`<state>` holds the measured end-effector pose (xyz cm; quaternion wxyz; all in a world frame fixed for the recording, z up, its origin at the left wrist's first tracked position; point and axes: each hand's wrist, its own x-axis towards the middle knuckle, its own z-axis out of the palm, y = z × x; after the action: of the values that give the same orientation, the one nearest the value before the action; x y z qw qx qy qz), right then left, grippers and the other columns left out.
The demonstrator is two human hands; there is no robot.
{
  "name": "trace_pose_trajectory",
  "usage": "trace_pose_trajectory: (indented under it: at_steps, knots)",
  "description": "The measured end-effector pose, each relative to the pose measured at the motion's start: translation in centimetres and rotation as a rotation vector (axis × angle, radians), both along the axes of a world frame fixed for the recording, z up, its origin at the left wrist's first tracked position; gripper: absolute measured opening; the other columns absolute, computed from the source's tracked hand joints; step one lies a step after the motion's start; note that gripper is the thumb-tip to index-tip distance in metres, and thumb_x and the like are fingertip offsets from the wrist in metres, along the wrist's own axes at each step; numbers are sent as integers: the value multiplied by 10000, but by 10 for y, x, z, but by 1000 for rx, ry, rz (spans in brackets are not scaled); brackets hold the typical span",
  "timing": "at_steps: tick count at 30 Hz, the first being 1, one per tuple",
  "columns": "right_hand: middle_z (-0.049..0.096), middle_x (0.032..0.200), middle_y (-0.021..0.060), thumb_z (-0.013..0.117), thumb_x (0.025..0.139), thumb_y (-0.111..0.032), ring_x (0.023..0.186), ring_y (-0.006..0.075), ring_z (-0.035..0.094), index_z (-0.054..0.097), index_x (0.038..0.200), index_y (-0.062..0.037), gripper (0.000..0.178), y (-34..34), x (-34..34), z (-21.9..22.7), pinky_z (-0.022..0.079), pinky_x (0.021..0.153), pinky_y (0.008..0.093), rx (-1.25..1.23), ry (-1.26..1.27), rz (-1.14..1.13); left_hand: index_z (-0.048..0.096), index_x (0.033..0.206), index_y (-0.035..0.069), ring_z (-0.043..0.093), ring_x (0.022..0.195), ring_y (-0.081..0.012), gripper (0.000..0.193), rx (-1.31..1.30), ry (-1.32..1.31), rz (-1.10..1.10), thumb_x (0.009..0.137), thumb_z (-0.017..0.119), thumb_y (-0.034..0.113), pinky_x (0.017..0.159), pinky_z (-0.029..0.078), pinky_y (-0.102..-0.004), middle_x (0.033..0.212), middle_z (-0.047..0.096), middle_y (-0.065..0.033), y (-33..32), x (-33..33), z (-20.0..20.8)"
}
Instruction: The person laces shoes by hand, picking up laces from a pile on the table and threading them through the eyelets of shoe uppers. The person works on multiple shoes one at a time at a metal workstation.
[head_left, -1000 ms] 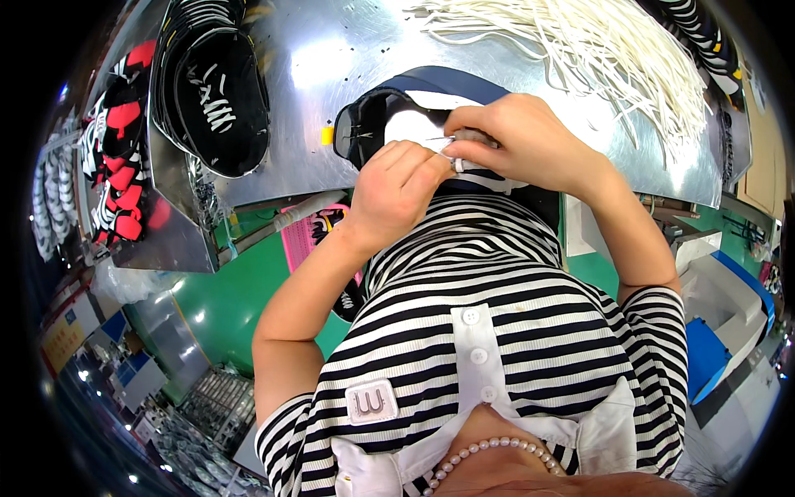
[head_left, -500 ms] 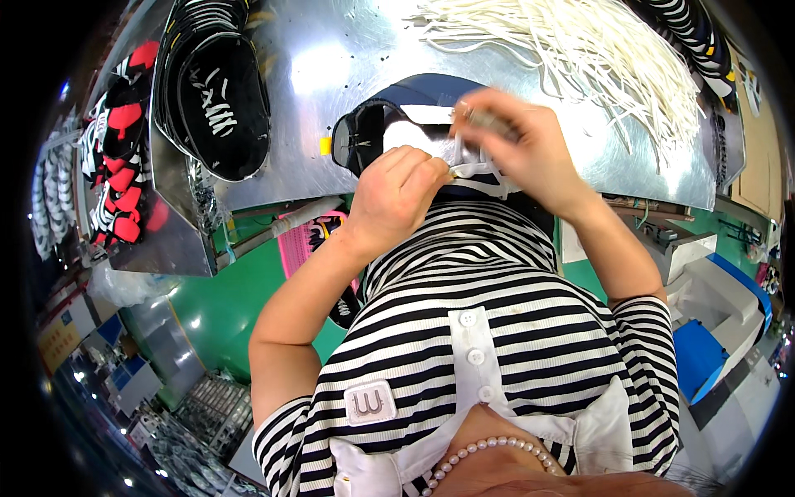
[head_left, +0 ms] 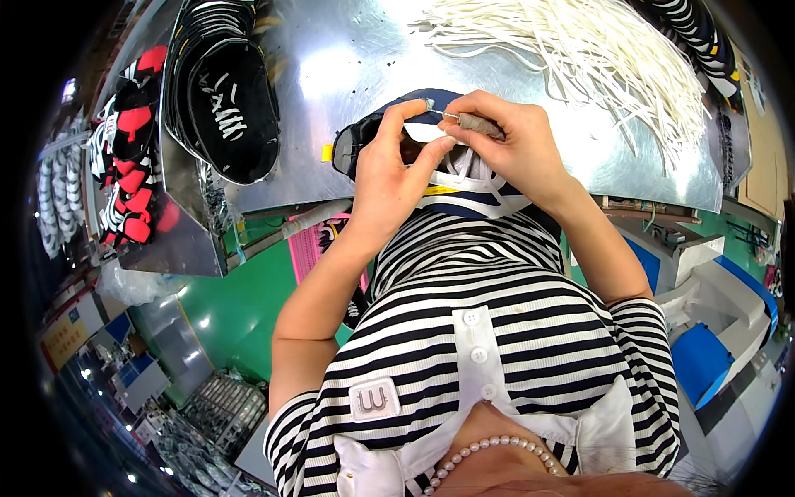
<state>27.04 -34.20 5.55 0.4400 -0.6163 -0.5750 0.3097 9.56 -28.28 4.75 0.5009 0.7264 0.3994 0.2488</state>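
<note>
A navy, black and white shoe upper (head_left: 351, 151) lies on the metal table's near edge, in front of my body. My left hand (head_left: 389, 174) is closed on its far side, with the thumb on a white part and the index finger by the tool's tip. In my right hand (head_left: 526, 149) is a hook-like tool (head_left: 482, 126) with a thin metal shaft and a wrapped handle, pinched between fingers and thumb. The shaft points left toward my left index finger. White lace (head_left: 465, 180) crosses the upper's near side below my hands. My fingers hide part of the opening.
Loose white laces (head_left: 571, 58) are heaped at the far right of the metal table (head_left: 310, 108). Nested black shoe uppers (head_left: 236, 120) stand at the left, red-and-black ones (head_left: 128, 178) beyond. Striped uppers (head_left: 704, 45) are stacked far right. Below is a pink basket (head_left: 308, 253).
My left hand has gone from the lace on the near side to the upper's far side. The right hand, blurred before, now holds the tool still, near the left fingertips.
</note>
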Motion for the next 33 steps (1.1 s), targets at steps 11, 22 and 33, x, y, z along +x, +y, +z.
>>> trace_pose_trajectory:
  at_steps: [11, 22, 33]
  knots:
    - [675, 757, 104, 644, 913, -190, 655, 268, 669, 558, 991, -45, 186, -35, 4, 8, 504, 582, 350, -52, -141, -58, 597, 1119, 8, 620, 673, -97, 422, -41, -81, 134, 760, 804, 88, 619, 506, -240, 804, 676, -71, -4, 10, -4]
    - [640, 733, 112, 650, 808, -107, 581, 293, 650, 464, 932, -11, 243, -6, -24, -18, 499, 490, 372, 123, -628, -65, 524, 1235, -11, 648, 921, -113, 391, 189, 30, 38, 865, 646, -46, 794, 511, -226, 971, 699, -93, -19, 10, -7]
    - [697, 824, 78, 735, 829, -250, 677, 255, 669, 608, 1023, -59, 300, -42, 21, 19, 507, 571, 329, -86, -477, -148, 539, 1161, -10, 619, 708, -117, 389, -63, -178, 229, 802, 689, 11, 653, 497, -252, 825, 674, -89, 12, 19, -8]
